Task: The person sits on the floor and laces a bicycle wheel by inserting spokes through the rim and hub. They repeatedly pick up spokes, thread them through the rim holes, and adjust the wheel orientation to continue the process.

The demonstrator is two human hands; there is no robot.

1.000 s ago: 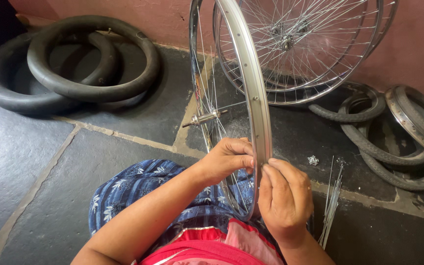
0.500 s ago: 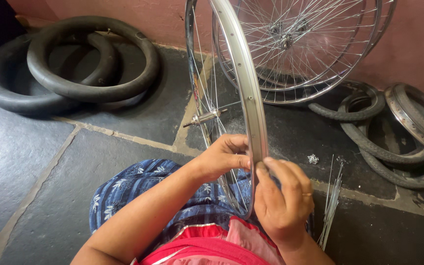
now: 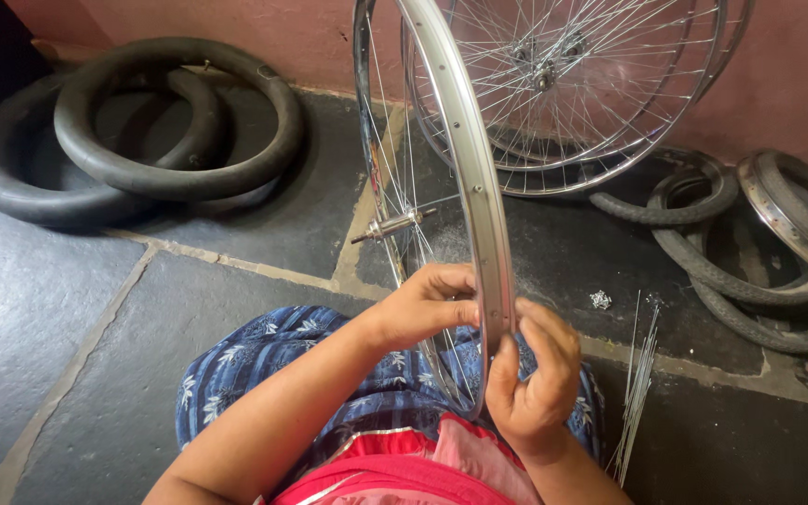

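While the bicycle wheel rim (image 3: 465, 168) stands upright on its edge, seen nearly edge-on from the head view, both hands work at its lower part, just above the person's lap. The left hand (image 3: 427, 304) is on the left side of the rim w/ fingers curled, fingertips pressed on the rim wall and the spokes (image 3: 404, 159) close to it; whether something small is pinched there I cannot tell. The right hand (image 3: 535, 379) is on the right side, half closed, thumb up against the rim edge, other fingers bent toward the palm (a spoke nipple could be inside, it is too small to see). The hub axle (image 3: 393, 224) sticks out to the left, approx. in the wheel's centre.

On the stone floor (image 3: 49, 309), right of the right hand, a bundle of loose spokes (image 3: 636, 383) lies, and a small heap of shiny nipples (image 3: 599, 299) near it. Finished spoked wheels (image 3: 591, 93) lean on the reddish wall behind. Black inner tubes (image 3: 133, 140) lie at the far left; old tyres (image 3: 750, 271) lie at the far right.
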